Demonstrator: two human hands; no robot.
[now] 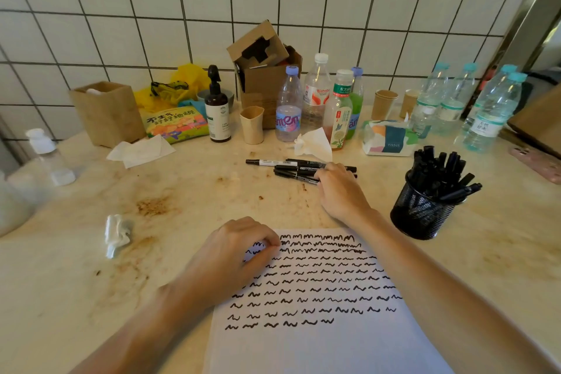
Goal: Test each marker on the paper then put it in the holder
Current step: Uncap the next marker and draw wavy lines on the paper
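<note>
From the head camera, the right hand (340, 188) is reaching onto the loose markers (300, 168) lying beyond the paper (318, 297), its fingers curling over one; whether it is gripped yet I cannot tell. The left hand (239, 249) is resting on the paper's top-left corner, fingers curled, pinning it and holding nothing. The step in hand looks like fetching the next marker; uncapping and scribbling should follow. About five loose markers are waiting, one mesh holder (425, 209) is sitting crowded to the right, and eleven rows of squiggles are filling the one sheet.
</note>
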